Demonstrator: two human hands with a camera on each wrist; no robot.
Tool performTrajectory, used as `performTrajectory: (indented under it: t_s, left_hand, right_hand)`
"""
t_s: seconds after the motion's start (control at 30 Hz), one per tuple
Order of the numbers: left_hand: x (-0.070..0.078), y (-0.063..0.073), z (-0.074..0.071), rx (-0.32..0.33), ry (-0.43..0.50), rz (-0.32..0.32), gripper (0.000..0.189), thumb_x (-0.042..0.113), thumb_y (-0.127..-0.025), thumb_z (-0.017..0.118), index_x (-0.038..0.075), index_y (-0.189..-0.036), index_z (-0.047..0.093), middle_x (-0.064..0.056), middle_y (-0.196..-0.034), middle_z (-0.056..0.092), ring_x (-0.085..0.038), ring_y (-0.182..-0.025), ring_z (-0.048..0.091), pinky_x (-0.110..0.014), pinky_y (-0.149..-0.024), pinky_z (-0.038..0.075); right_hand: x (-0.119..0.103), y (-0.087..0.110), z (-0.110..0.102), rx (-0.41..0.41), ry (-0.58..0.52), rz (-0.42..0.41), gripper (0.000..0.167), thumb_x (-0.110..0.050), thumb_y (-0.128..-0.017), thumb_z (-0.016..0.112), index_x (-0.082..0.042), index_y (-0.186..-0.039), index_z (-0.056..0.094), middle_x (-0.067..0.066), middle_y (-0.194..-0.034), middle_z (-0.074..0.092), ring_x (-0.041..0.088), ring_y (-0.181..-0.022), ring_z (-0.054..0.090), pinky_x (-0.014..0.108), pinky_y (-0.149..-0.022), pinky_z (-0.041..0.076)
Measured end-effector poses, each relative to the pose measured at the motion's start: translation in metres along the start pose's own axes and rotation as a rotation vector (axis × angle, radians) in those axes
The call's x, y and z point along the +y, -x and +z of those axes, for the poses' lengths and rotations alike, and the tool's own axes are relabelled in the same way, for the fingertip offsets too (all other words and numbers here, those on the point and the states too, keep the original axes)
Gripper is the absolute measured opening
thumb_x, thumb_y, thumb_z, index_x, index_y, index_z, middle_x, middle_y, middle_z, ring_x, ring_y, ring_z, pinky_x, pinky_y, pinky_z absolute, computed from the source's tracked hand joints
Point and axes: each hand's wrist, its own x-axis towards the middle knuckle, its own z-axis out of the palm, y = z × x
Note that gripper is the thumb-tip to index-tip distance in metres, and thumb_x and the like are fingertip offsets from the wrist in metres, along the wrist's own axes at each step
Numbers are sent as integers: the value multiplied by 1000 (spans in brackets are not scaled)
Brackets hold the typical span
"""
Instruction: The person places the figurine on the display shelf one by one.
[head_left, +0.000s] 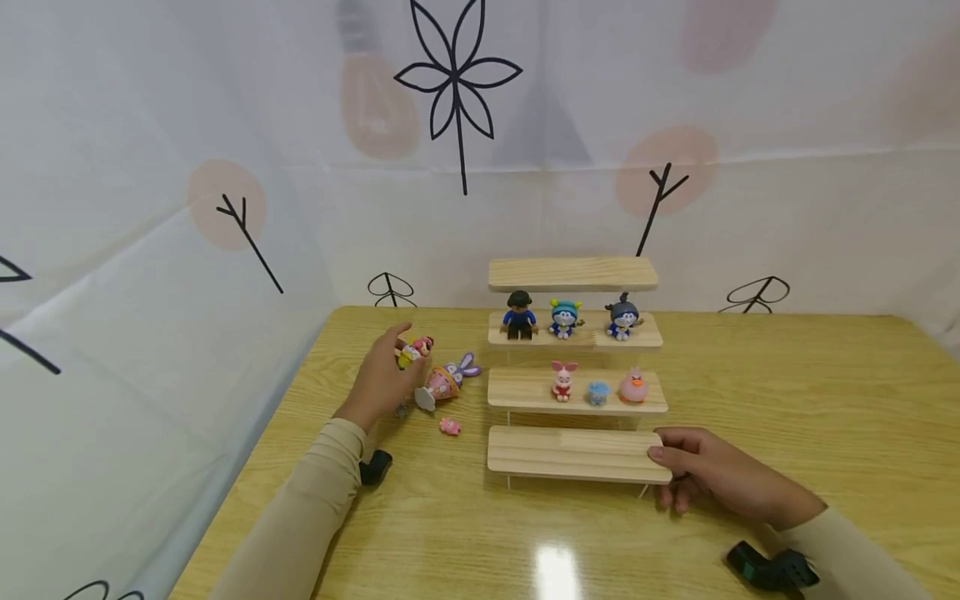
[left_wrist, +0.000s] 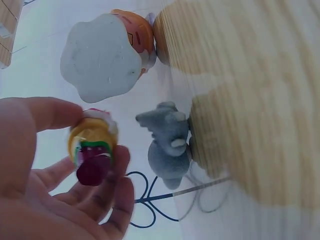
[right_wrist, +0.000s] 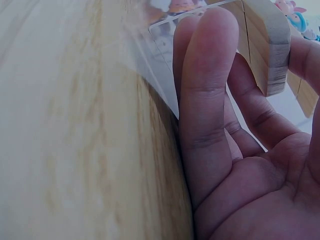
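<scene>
Head | 8 o'clock: our left hand [head_left: 385, 372] pinches toy [head_left: 412, 354]; lift clear of rabbit [head_left: 444, 382] | 4 o'clock: right hand [head_left: 723, 471] grips shelf [head_left: 566, 454]

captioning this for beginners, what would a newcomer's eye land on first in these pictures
Probably the tiered wooden stand near the centre, carrying two rows of three small toys. Next, the colourful figurine held in the left grip, close to a purple-eared toy lying on the table. The right grip holds the right end of the stand's lowest shelf.
</scene>
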Motion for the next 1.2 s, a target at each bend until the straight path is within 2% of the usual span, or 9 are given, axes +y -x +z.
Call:
performTrajectory:
  t_s: [0.1,0.37,0.63,0.87,1.2]
  left_hand:
    - [1,0,0,37,24,29,63,29,-99,63,17,-154,35,-13,-129,52,-23,-90,54,-32,-66,47]
    - [10,2,-1,124,127,107,52,23,-98,64,18,-147,47,-12,-122,52,-23,-87,54,-33,-69,49]
    - [25,8,-2,166,187,145,48,23,-99,63,19,-144,48,-12,-129,51,-26,-103,54,-38,-85,50]
    - [36,13,-3,189,248,200,48,19,-97,65,16,-142,48,-12,-133,51,-27,-106,54,-41,-94,51]
    - [46,19,-3,203,311,275,49,20,-98,65,11,-143,46,-12,-132,51,-25,-103,58,-44,-87,53]
  right_hand:
    - [1,0,0,-2,-2,-1,33,-20,-111,35,3,-130,47,15,-94,72,15,-78,70,34,-68,62]
    - [1,1,-1,-8,8,-4,34,-21,-111,35,4,-132,47,15,-96,71,14,-79,69,35,-68,61]
    - [1,2,-1,-12,15,-6,34,-20,-111,34,4,-131,47,16,-96,70,14,-79,70,35,-68,62]
    - [1,1,-1,-10,16,-5,35,-21,-111,35,5,-133,46,16,-96,70,14,-79,69,35,-68,61]
    - [0,1,-1,-20,-2,-14,34,-20,-111,34,3,-132,47,15,-98,69,14,-80,69,33,-68,61]
